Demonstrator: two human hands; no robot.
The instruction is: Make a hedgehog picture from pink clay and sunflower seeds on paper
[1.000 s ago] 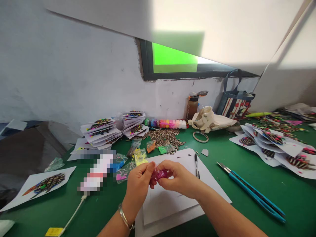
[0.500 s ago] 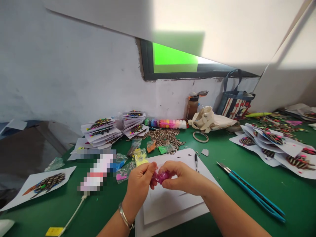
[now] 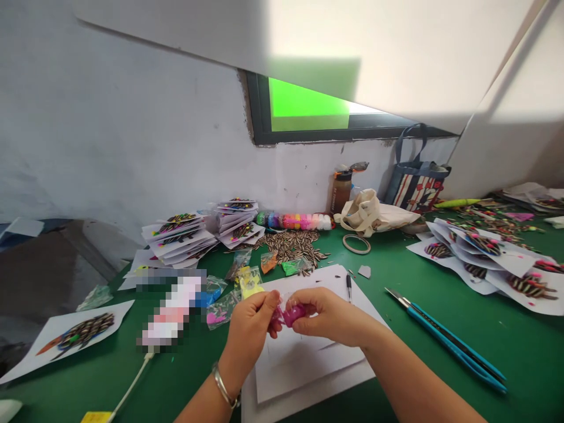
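Note:
Between both hands, above the white paper (image 3: 308,370), is a small clear plastic bag of magenta clay-like material (image 3: 293,315). My left hand (image 3: 252,320) pinches one side of it with thumb and fingers. Curled fingers of my right hand (image 3: 319,314) grip the other side, where most of the magenta lump shows. The fingers hide part of the bag. Just beyond my left hand lie a bag of yellow material (image 3: 250,282) and a bag with pink pieces (image 3: 218,316). A black pen (image 3: 349,288) rests on the paper's right side.
A heap of striped seeds (image 3: 291,247) lies beyond the paper. Blue tweezers (image 3: 453,341) are to the right, near a tape roll (image 3: 356,244). Stacks of seed-decorated sheets (image 3: 176,241) stand at the back left, others (image 3: 480,258) at right. A white cable (image 3: 132,385) crosses the front left.
Both hands stay nearly in place on the bag. The magenta lump shows slightly more between the right fingers. The whole view has shifted a little.

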